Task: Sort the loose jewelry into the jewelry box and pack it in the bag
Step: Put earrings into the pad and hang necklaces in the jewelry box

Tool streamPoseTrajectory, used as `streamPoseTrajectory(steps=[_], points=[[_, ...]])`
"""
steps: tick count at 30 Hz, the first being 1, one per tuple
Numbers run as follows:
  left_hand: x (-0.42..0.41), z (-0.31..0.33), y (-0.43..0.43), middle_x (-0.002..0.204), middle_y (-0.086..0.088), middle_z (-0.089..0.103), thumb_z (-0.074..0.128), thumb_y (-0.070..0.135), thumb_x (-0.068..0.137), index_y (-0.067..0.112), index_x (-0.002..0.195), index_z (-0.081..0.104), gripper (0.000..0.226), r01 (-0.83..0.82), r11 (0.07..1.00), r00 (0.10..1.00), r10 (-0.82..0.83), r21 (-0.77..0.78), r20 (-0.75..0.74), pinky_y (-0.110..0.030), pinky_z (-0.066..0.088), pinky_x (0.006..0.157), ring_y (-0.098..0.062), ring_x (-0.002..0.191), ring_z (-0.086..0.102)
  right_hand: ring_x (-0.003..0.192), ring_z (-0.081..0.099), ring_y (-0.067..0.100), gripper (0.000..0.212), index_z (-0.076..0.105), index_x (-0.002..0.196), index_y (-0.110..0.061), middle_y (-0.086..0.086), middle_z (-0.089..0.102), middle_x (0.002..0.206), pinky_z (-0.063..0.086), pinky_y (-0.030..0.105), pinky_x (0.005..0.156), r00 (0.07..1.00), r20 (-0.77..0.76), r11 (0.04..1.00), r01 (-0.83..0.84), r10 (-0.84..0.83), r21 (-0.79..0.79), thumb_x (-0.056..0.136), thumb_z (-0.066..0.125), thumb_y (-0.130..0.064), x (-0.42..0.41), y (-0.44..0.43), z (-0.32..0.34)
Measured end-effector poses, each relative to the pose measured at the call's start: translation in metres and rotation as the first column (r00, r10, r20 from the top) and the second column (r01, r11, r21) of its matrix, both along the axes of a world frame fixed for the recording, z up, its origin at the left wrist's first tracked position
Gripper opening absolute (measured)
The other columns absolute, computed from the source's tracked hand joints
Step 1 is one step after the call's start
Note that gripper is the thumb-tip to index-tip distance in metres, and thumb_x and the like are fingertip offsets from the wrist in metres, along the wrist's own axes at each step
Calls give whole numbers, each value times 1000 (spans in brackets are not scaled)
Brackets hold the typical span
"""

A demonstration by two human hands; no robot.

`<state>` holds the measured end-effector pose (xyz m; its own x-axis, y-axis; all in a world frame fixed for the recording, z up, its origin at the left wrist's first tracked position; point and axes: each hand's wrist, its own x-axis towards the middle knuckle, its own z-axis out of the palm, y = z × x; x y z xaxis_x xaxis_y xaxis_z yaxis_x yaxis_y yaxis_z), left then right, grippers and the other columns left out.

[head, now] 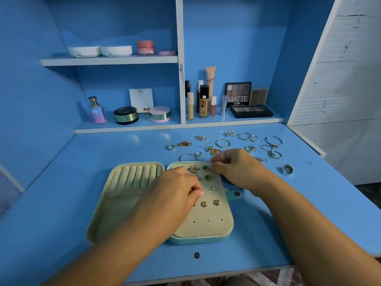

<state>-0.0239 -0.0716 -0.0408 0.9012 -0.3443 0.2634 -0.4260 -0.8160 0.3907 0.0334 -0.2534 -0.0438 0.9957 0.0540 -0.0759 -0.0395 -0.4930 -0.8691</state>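
Over the open jewelry box (pixel 206 229), the left hand (pixel 181 188) and right hand (pixel 233 168) are pinching fingertips together, apparently seating earrings too small to confirm, while loose jewelry (pixel 222 143) is lying just behind it, needing picking next.

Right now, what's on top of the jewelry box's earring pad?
A butterfly earring, two green earrings, a tiny stud and two square earrings. The left hand and right hand hide parts of the earring pad.
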Motion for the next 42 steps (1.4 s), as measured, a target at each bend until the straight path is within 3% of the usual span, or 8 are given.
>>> streamPoseTrajectory(steps=[5, 10, 14, 20, 25, 31, 35, 42], points=[[-1, 1, 0, 91, 14, 48, 52, 33, 98, 28, 89, 58, 12, 38, 999, 999, -39, 16, 36, -16, 33, 72, -3, 79, 42, 58, 48, 10, 2, 67, 88, -21, -2, 60, 70, 40, 15, 53, 996, -83, 986, 28, -14, 167, 86, 67, -21, 0, 0, 3], [3, 0, 2, 89, 17, 46, 52, 28, 98, 30, 88, 54, 11, 40, 998, 997, -37, -50, 66, -19, 37, 74, -3, 83, 43, 69, 52, 14, 6, 65, 94, -16, 4, 63, 80, 40, 23, 60, 998, -48, 943, -14, 32, 331, 90, 61, -13, 1, -1, 4], [6, -3, 7, 89, 18, 50, 51, 24, 98, 32, 86, 52, 14, 45, 988, 998, -39, -148, 41, -21, 40, 75, -2, 86, 48, 66, 55, 9, 8, 64, 98, -13, -1, 66, 78, 42, 26, 64, 998, 0, 928, -52, 56, 369, 92, 59, -13, -1, -1, 7], [4, 1, 10, 84, 18, 61, 55, 18, 96, 24, 90, 62, 11, 88, 941, 994, -105, -328, -36, -9, 39, 68, 1, 82, 54, 68, 58, 8, 6, 63, 96, -14, 1, 69, 83, 44, 26, 67, 998, 7, 925, -58, 60, 374, 91, 59, -13, -2, -1, 7], [3, 5, 8, 85, 17, 61, 59, 18, 94, 26, 90, 63, 10, 106, 962, 990, -126, -251, -63, -11, 42, 69, -3, 85, 56, 65, 60, 4, 10, 64, 99, -12, 0, 69, 81, 49, 24, 67, 999, 23, 940, -52, 47, 338, 90, 61, -12, -2, -1, 7], [1, 10, 8, 89, 24, 53, 61, 20, 94, 28, 99, 66, 11, 129, 989, 990, -125, -75, 60, -3, 35, 80, 3, 99, 48, 61, 60, -2, 9, 64, 98, -14, -1, 68, 80, 49, 17, 60, 998, 48, 951, -60, 48, 303, 90, 61, -11, -2, -1, 8], [1, 13, 9, 89, 28, 48, 57, 22, 96, 27, 105, 68, 15, 133, 991, 989, -131, -15, 64, -5, 33, 83, 2, 93, 46, 58, 59, -3, 10, 64, 99, -14, -1, 67, 81, 49, 15, 58, 998, 55, 955, -56, 42, 292, 90, 61, -11, -2, -1, 8], [5, 15, 4, 102, 15, 55, 50, 28, 99, 27, 111, 66, 20, 126, 986, 989, -134, 112, 59, -12, 29, 78, -2, 96, 40, 62, 59, -1, 10, 64, 98, -17, -2, 68, 81, 49, 17, 60, 996, 78, 970, -49, 31, 238, 90, 62, -13, -2, -1, 7]])
